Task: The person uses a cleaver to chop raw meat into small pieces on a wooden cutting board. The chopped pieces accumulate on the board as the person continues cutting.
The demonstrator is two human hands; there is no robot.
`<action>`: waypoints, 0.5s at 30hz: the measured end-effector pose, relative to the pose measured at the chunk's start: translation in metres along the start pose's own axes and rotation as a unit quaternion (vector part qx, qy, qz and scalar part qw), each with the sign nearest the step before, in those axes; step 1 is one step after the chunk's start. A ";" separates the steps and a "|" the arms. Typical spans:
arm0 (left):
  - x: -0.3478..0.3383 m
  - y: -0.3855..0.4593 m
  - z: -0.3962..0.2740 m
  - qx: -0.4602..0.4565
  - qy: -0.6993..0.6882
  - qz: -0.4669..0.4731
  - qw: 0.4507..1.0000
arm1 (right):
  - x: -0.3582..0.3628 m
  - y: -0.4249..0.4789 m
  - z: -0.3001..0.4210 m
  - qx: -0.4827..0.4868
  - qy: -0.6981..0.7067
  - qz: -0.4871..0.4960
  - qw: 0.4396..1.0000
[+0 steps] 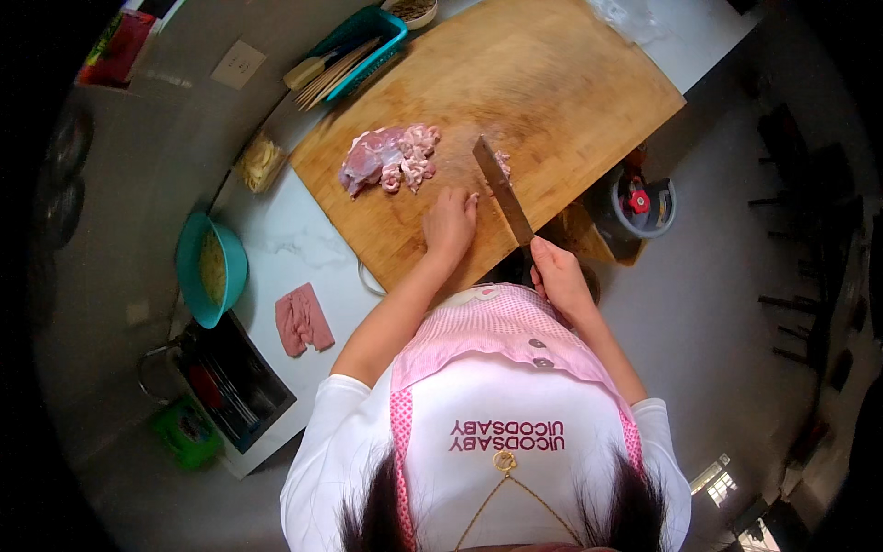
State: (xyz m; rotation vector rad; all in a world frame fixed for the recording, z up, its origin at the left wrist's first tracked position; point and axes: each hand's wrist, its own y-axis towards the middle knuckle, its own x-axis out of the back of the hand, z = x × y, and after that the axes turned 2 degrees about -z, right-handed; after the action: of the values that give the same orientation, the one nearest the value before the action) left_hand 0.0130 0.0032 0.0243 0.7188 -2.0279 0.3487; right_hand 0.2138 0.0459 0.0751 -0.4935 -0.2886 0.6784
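Observation:
My right hand is closed around the handle of a cleaver-like kitchen knife, whose broad blade lies over the near right part of a wooden cutting board. Small bits of chopped meat show beside the blade. My left hand rests on the board left of the blade, fingers curled, with a small pinkish bit at the fingertips; whether it grips that is unclear. Beyond it, to the left, lies a pile of raw pinkish meat, one larger piece with smaller cut chunks at its right side.
A teal basket with wooden skewers stands past the board's far left edge. On the left are a bag of pale food, a teal bowl, a pink cloth and a sink. A grey bucket stands below, right.

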 end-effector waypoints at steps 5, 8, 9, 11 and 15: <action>0.000 -0.012 0.005 -0.052 -0.003 0.001 0.999 | -0.008 0.003 -0.002 0.012 0.003 0.004 1.000; 0.007 -0.016 0.002 -0.061 0.012 0.008 0.998 | -0.009 0.005 0.003 0.010 -0.033 0.003 0.999; 0.007 -0.018 0.003 -0.061 0.020 0.007 0.998 | -0.009 0.005 0.004 0.009 -0.043 0.009 0.999; 0.007 -0.020 0.005 -0.058 0.025 -0.003 0.998 | -0.008 0.005 0.010 0.004 -0.065 0.022 0.998; 0.008 -0.018 0.002 -0.038 0.021 -0.031 0.999 | -0.008 0.009 0.011 0.020 -0.104 0.017 0.994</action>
State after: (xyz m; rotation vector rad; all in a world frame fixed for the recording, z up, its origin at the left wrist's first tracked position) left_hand 0.0193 -0.0151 0.0289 0.7200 -1.9644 0.2459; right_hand 0.1988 0.0500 0.0790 -0.3900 -0.4621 0.7680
